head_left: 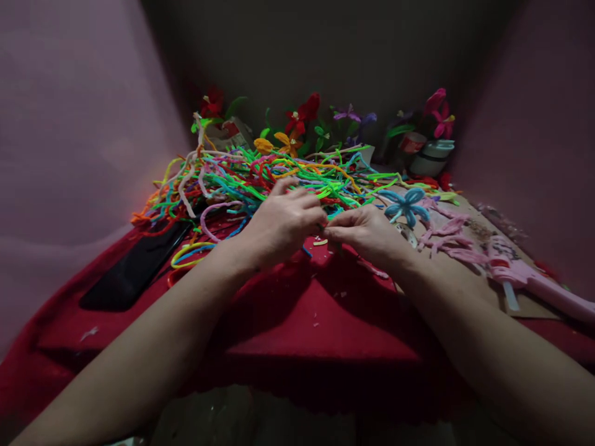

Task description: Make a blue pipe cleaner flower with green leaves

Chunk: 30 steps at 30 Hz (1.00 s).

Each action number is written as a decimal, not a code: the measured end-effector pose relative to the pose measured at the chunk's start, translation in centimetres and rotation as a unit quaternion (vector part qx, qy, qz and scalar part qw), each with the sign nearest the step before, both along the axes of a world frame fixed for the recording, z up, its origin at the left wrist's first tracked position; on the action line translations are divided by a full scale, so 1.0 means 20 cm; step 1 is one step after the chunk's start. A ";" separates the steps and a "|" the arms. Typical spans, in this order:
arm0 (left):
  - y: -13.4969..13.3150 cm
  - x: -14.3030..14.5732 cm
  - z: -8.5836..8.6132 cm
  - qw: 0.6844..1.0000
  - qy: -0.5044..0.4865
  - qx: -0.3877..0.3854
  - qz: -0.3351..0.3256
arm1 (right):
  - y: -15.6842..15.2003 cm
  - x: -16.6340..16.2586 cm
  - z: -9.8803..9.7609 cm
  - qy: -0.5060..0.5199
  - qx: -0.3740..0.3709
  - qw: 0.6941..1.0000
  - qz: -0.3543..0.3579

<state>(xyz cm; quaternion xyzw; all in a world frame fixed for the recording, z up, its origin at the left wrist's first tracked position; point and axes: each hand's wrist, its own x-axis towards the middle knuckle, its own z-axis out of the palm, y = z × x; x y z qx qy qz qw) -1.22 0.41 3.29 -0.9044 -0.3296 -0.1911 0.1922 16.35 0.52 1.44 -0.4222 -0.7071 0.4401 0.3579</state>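
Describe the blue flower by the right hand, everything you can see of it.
The blue flower has several looped petals, about five, spreading from a pinched centre; it looks made of fuzzy, pipe-cleaner-like strands. A paler strip juts toward its lower left. It appears finished in shape and lies spread open, just beyond the right hand, near the edge of the brown board. Pink fuzzy pieces lie to its right. No hand holds it; whether it touches the tangled strands behind is unclear.
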 end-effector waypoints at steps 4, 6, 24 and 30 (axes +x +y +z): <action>-0.07 0.02 0.05 0.957 -0.258 0.065 0.116 | 0.00 -0.02 -0.01 0.129 0.005 0.989 -0.065; -0.08 0.04 0.06 0.914 -0.378 -0.063 0.135 | -0.01 -0.02 -0.02 0.176 0.007 0.980 -0.089; 0.01 0.12 -0.07 0.725 -0.591 -0.338 0.099 | -0.05 -0.12 -0.13 0.224 -0.079 0.968 -0.081; 0.00 0.10 -0.06 0.723 -0.508 -0.463 0.073 | -0.08 -0.11 -0.12 0.196 -0.032 0.971 -0.134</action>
